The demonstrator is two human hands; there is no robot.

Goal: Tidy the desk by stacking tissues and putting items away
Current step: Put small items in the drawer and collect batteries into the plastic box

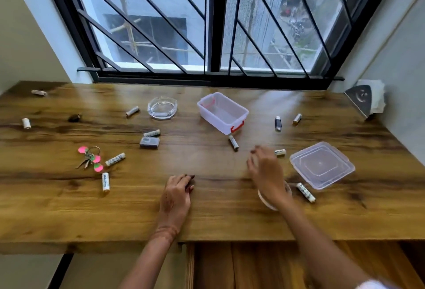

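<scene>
Several small white cylinders lie scattered over the wooden desk (207,215), one (233,142) just in front of the clear plastic box (222,112) with red latches. Its loose lid (322,168) lies at the right. My right hand (266,171) hovers blurred above the desk with loosely curled fingers and holds nothing; another cylinder (280,152) lies just beyond its fingertips. My left hand (178,193) rests palm down on the desk near the front edge. A tissue holder (365,100) with white tissues stands in the far right corner.
A glass ashtray (162,107) sits left of the box. A keyring with pink tags (90,158), a grey eraser-like block (149,142) and a USB stick (278,123) lie about. A round clear object (273,196) sits partly hidden under my right wrist. A barred window runs along the back.
</scene>
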